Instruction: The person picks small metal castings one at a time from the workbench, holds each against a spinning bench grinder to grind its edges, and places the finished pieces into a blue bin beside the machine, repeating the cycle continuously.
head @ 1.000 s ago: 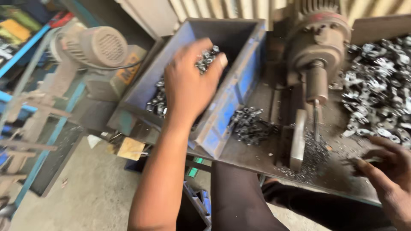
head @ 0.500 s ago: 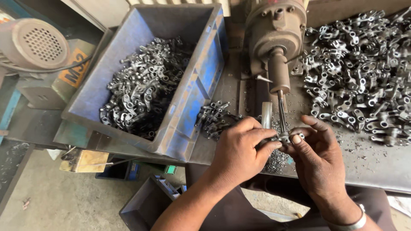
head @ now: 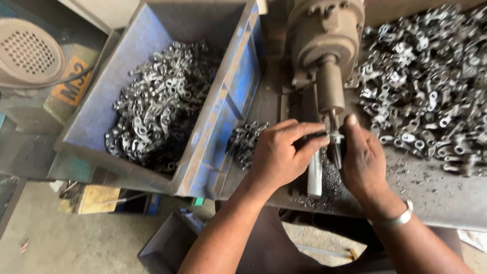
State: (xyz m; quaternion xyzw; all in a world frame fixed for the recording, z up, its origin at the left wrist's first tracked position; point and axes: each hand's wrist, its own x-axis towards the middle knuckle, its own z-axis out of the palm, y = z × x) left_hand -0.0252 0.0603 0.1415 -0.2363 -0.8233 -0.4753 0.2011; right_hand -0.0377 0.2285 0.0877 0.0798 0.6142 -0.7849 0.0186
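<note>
Both hands have moved up to the spindle (head: 332, 119): left hand (head: 281, 155) and right hand (head: 361, 160) now pinch a small metal part (head: 335, 136) onto its tip.

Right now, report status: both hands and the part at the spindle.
Left hand and right hand pinched on a small metal part at the spindle tip. Blue bin of parts left, loose pile right. Nothing blocking.

Both hands meet at the spindle tip (head: 334, 127) of the motor-driven machine (head: 324, 35). The left hand (head: 281, 155) and right hand (head: 361, 160) pinch a small metal part (head: 335, 136) between them. Left of the grip sits a blue bin (head: 223, 132) of metal parts; right of it, a loose heap (head: 431, 86).
</note>
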